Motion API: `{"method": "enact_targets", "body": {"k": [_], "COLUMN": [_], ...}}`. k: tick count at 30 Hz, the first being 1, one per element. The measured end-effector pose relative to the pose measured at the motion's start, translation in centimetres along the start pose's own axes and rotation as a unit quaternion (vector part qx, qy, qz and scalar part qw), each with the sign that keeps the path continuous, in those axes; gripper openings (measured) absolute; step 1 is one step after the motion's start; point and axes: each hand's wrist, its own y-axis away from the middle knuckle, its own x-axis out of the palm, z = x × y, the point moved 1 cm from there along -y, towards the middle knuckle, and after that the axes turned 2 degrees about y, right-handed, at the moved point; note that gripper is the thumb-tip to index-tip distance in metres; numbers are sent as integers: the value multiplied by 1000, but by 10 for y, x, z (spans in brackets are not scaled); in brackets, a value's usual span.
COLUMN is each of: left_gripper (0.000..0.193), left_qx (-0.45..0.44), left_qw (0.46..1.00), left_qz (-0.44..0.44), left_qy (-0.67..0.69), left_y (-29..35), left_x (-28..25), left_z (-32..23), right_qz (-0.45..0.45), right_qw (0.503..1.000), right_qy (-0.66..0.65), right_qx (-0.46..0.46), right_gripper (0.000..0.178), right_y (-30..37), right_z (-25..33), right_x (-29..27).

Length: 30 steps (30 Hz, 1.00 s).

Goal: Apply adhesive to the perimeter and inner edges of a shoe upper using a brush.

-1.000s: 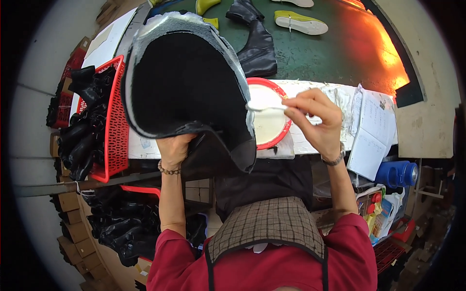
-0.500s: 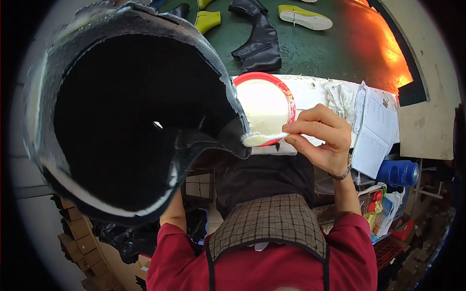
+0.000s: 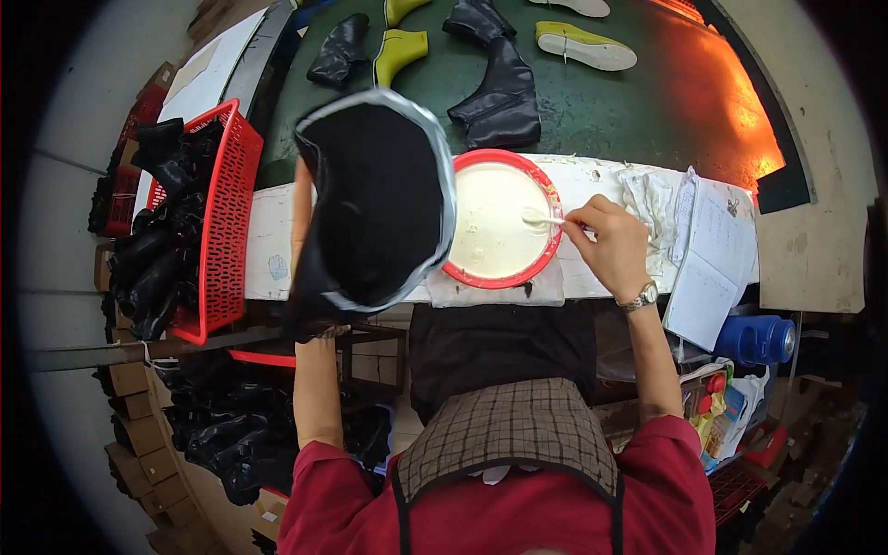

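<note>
My left hand (image 3: 302, 208) is wrapped around the outside of a black boot upper (image 3: 375, 203), mostly hidden behind it. The upper's wide opening faces me, its edge coated whitish. In my right hand (image 3: 610, 245), thumb and fingers pinch the handle of a small white brush (image 3: 548, 220). The brush's head is dipped in the cream-coloured paste (image 3: 488, 217) near the right side of a round red-rimmed bowl (image 3: 504, 158). The upper hangs just left of the bowl, overlapping its left edge in view.
A red basket (image 3: 231, 213) of black boots stands at left. Black boots (image 3: 504, 97) and yellow shoes (image 3: 400, 54) lie on the green table (image 3: 610, 102). Right of the bowl are a crumpled cloth (image 3: 650, 199), papers (image 3: 712, 254) and a blue flask (image 3: 757, 339). More black boots (image 3: 231, 430) lie below left.
The boot upper has moved down and away from the camera, looking much smaller. My right hand has drawn the brush off the upper's edge, up and right into the paste.
</note>
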Motion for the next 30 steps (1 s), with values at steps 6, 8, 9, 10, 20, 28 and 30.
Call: {"method": "enact_targets", "body": {"k": [6,8,9,10,20,28,30], "left_gripper": [61,60,60,60,58,57,57], "left_qx": [-11,-20,-25,-29,-50,-82,-88], "left_qw": [1000,1000,1000,999,999,995,995], "left_qz": [1,7,8,13,20,48,55], "left_qy": [-1,1,-1,0,2,10,12], "left_y": [30,30,34,33,39,46,42], "left_x": [-15,-15,-22,-20,-38,-40,-38], "left_z": [-2,3,1,2,11,21,27], "right_qz": [-11,-40,-39,-51,-63,-32,-26], "right_qw": [990,962,961,955,959,955,937], "right_qy": [-137,-271,-274,-285,-252,-243,-283], "right_qx": [35,-8,-7,-68,-116,-168,-200], "right_gripper": [11,17,17,17,15,14,12], "right_y": [-11,-22,-30,-38,-37,-67,-84], "right_z": [1,8,15,23,28,33,39], "right_x": [-15,-25,-26,-31,-32,-34,-30]}}
